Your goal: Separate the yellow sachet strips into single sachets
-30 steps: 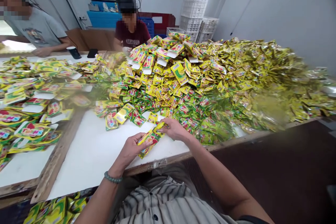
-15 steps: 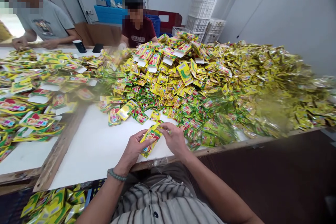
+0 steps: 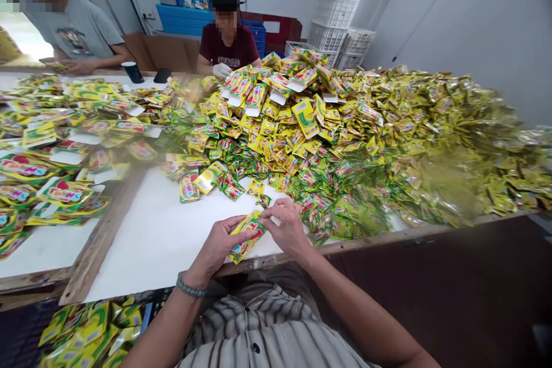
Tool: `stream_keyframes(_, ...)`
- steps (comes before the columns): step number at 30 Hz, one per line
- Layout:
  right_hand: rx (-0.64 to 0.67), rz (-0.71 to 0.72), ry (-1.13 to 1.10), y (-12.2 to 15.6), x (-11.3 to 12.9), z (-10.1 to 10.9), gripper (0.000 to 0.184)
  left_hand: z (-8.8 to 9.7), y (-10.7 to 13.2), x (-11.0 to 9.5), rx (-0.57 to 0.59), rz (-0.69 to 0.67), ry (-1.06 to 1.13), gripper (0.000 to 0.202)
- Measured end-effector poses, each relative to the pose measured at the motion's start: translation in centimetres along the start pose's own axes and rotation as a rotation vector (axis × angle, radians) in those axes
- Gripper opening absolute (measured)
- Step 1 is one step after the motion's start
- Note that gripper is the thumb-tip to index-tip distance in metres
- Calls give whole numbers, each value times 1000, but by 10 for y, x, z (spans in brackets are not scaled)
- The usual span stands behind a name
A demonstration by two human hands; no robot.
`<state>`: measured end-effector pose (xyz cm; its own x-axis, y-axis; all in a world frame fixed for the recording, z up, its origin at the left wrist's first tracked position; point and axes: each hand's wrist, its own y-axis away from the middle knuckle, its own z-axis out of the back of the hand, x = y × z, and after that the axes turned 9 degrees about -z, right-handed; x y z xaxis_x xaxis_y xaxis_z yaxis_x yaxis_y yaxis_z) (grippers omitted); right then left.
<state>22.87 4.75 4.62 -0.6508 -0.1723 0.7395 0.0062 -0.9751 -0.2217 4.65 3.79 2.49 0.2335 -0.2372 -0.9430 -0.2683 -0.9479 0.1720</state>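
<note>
A small yellow-and-green printed box (image 3: 242,250) is held tilted above the table's front edge. My left hand (image 3: 218,244) is closed around its side, thumb across the printed front. At the box's upper end, the fingertips of my right hand (image 3: 287,227) are pinched against the top edge. Just beyond lies a little green sachet (image 3: 263,201), with a yellow sachet (image 3: 256,187) behind it. Two more boxes, one face up (image 3: 190,187) and one yellow box (image 3: 210,177), rest on the white tabletop (image 3: 142,230) to the left.
A large heap of sachets (image 3: 276,146) spreads behind and right, topped with several open boxes (image 3: 254,98). Past a wooden strip (image 3: 101,236), more boxes (image 3: 64,192) cover the left. A crate of filled packs (image 3: 92,328) stands below. Two people sit opposite; a dark cup (image 3: 133,73) stands near one.
At the box's upper end, the raised yellow flap no longer stands up. My right fingers have shifted slightly there. Across the table, a co-worker's gloved hand has come further into view.
</note>
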Motion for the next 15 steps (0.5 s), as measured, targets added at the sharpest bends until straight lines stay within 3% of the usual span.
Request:
stream_keyframes(6, 297, -168, -167, 18, 5, -5, 21, -1, 3, -1, 16, 11, 10, 43)
stream_keyframes(11, 401, -203, -409, 25, 6, -27, 26, 2, 13, -1, 119, 93, 14, 44)
stream_keyframes(13, 319, -200, -468, 24, 4, -34, 19, 21, 12, -17, 167, 117, -128, 49)
stream_keyframes(15, 166, -174, -418, 18, -2, -35, 14, 59, 6, -49, 55, 33, -377, 54)
